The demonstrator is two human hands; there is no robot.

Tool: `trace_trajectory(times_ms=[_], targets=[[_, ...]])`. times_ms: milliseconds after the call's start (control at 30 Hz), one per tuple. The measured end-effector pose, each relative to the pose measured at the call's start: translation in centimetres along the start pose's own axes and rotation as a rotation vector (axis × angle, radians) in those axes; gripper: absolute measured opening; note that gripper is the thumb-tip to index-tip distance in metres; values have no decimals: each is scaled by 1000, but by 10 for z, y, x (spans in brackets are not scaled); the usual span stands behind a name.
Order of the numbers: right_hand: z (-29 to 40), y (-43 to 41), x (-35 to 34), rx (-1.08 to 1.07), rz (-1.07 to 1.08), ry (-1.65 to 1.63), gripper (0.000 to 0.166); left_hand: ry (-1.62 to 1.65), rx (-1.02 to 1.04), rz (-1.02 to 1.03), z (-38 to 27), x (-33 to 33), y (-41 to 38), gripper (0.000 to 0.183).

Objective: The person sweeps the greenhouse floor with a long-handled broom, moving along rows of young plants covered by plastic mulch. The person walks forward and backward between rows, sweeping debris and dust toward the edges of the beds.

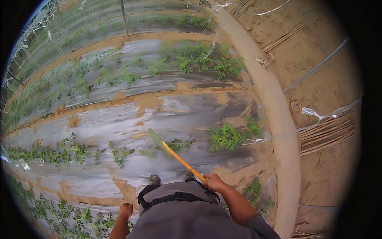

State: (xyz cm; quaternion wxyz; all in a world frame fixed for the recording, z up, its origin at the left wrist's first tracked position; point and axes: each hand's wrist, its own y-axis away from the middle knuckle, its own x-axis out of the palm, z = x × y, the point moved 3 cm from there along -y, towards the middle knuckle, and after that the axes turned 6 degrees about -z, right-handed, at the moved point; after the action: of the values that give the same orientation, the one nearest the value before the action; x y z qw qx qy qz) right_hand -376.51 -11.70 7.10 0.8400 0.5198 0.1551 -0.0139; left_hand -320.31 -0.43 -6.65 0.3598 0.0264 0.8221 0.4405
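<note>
My right hand (212, 182) grips the end of a yellow-orange wooden handle (182, 159). The handle slants up and left to a thin, blurred grey-green blade (155, 139), which hovers over or beside a small leafy plant (179, 144); whether they touch is unclear. Down at my left side, my left hand (126, 210) is curled, with nothing seen in it. Plants lie along the silvery plastic mulch film (179, 122) in front of me, among them a fuller bush (227, 136) to the right. My shoes (155, 179) stand on the near edge of this film.
A raised, pale earthen ridge (282, 119) curves down the right side. Beyond it lie bundled thin canes (328, 130) and a grey pipe (316, 70). White twine (277, 136) crosses the ridge. Further planted rows (194, 58) and a post (124, 18) stand ahead.
</note>
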Motion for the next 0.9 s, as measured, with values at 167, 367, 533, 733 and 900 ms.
trace_trajectory(times_ms=[167, 367, 533, 733, 900], targets=[[-9, 37, -92, -333, -131, 78, 64, 7, 159, -109, -134, 8, 61, 26], [-34, 24, -231, -530, -615, 346, 59, -23, 402, -68, -166, 43, 77, 24], [-47, -3, -315, -111, -760, 463, 57, -204, 436, -47, -194, 60, 99, 38], [-102, -50, -345, 72, -655, 489, 49, -107, 536, -8, -195, 81, 124, 28], [-128, -45, -286, 10, -464, 358, 36, -98, 662, 53, -167, 89, 104, 26]])
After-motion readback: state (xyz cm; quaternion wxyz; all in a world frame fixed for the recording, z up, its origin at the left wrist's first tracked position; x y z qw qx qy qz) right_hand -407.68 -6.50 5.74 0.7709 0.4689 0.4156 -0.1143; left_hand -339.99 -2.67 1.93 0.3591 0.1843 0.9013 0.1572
